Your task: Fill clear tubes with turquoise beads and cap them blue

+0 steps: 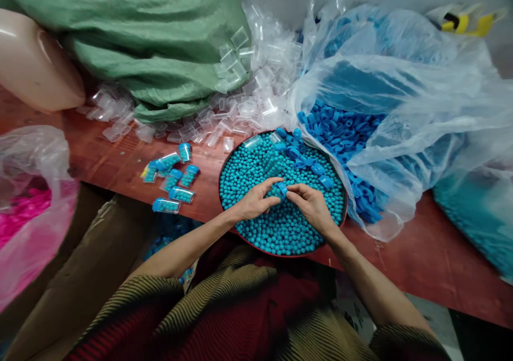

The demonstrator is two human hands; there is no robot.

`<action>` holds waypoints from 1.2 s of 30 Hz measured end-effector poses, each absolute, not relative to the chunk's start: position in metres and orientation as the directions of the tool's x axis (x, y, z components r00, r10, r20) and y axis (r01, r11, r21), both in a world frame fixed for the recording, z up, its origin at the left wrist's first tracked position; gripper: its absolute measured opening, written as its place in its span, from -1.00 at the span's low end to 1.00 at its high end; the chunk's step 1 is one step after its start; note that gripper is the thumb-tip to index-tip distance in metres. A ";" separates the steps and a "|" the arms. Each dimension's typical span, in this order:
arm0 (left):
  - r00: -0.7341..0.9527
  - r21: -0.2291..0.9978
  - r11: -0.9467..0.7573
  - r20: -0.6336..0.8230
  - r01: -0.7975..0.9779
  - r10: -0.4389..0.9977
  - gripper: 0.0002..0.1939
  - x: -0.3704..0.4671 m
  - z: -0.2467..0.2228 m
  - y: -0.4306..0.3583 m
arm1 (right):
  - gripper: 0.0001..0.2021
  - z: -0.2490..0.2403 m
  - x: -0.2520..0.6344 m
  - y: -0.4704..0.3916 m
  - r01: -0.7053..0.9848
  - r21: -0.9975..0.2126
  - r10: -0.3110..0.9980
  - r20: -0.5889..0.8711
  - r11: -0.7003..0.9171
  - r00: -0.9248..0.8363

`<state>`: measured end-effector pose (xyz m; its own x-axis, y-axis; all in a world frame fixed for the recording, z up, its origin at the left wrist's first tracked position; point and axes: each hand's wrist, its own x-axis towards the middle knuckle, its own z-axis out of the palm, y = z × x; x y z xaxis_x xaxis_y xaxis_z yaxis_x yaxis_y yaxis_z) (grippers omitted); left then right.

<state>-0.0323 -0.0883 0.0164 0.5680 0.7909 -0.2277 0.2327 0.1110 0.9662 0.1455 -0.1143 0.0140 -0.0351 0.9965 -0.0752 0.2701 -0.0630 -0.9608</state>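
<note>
Capping: you appear to be fitting the cap [282, 189] on the vial [274, 192].
Left hand [257, 198]: narrow, around the vial.
Right hand [308, 201]: pinches the cap.
Vial's place: over the tray [219, 185], at the tabletop's [206, 176] near edge.
Vial's axis: roughly crosswise, cap end rightward.
Next move: likely calls for your straight push.

You have no readable text in view.
Under the bench [444, 254], to your right, a pale surface [358, 321] carries dark marks, too blurred and partly hidden for you to make out any letter or number. At your upper right, a black-and-yellow item [462, 24] shows bold patches; you cannot tell whether they form a sign or brand.
</note>
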 end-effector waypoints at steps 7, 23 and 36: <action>0.410 0.903 -0.048 -0.146 0.426 0.900 -0.33 -0.028 0.015 -0.097 | -0.84 0.019 0.137 -0.122 0.344 -0.939 0.999 -0.034 -0.028 -0.012; 0.381 0.958 0.063 -0.171 0.278 0.909 -0.61 -0.025 0.021 -0.092 | -0.77 0.024 0.155 -0.104 0.293 -0.953 0.958 -0.013 0.075 -0.287; 0.444 0.931 -0.042 -0.133 0.362 0.886 -0.48 -0.032 0.022 -0.099 | -0.82 0.026 0.146 -0.108 0.516 -0.814 0.951 0.136 0.266 -0.276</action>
